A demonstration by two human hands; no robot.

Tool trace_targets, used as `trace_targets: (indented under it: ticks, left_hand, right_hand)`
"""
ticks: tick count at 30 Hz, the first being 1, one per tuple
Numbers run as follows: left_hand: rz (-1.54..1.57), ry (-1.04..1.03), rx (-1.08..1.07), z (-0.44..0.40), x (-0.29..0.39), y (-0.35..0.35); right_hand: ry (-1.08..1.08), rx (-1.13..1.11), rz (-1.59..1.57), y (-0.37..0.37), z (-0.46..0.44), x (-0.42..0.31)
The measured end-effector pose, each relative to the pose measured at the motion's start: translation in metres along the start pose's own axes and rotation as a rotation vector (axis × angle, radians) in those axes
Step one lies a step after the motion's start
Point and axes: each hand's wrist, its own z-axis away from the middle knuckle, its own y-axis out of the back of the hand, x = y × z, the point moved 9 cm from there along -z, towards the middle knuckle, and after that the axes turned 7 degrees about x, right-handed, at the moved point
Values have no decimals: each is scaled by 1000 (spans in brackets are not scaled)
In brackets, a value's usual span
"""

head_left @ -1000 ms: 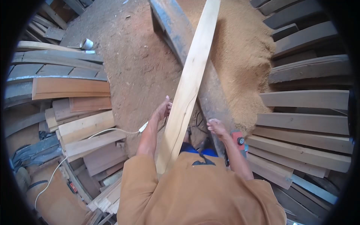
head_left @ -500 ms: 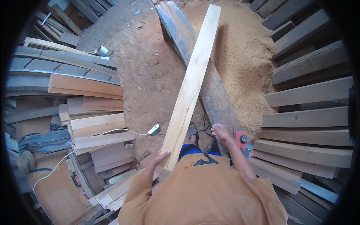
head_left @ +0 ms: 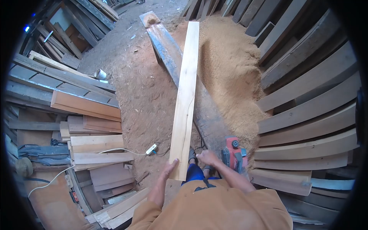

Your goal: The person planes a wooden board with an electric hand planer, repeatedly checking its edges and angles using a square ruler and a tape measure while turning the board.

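Note:
A long pale wooden board (head_left: 184,96) with a dark crack lies across a worn bench plank (head_left: 209,115), its near end close to my body. My left hand (head_left: 171,167) grips the left edge of the board near that end, thumb on top. To the right of the board is my right hand (head_left: 207,157), closed, apart from the board; whether anything small is in it cannot be made out. A red power planer (head_left: 234,154) rests at the near end of the bench, right of my right hand.
Sawdust (head_left: 226,73) is heaped right of the bench. Stacked planks (head_left: 306,115) line the right side, and more boards (head_left: 86,105) lie at the left. A white power strip (head_left: 151,149) with a cable is on the ground, and a white cup (head_left: 100,74) lies farther off.
The board's far end has swung left in view. My left hand has moved back to the board's near end and taken hold of it. My right hand has come down and left, closer to the board.

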Motion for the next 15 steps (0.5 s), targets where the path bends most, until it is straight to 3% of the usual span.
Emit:
trace_targets:
  ticks: [5, 6, 9, 13, 15]
  left_hand:
    - [55, -179, -129, -6, -1, -54]
    - [18, -203, -10, -22, -33, -56]
    - [36, -225, -17, 20, 8, -58]
    - [-44, -264, 26, 37, 33, -55]
    - [-48, -281, 114, 6, -16, -60]
  right_hand:
    - [-125, -172, 76, -39, 31, -15]
    - [-97, -97, 58, -43, 34, -13]
    - [-61, -84, 78, -63, 30, 3]
    - [-168, -125, 116, -61, 34, 9]
    - [-166, -130, 138, -58, 32, 11]
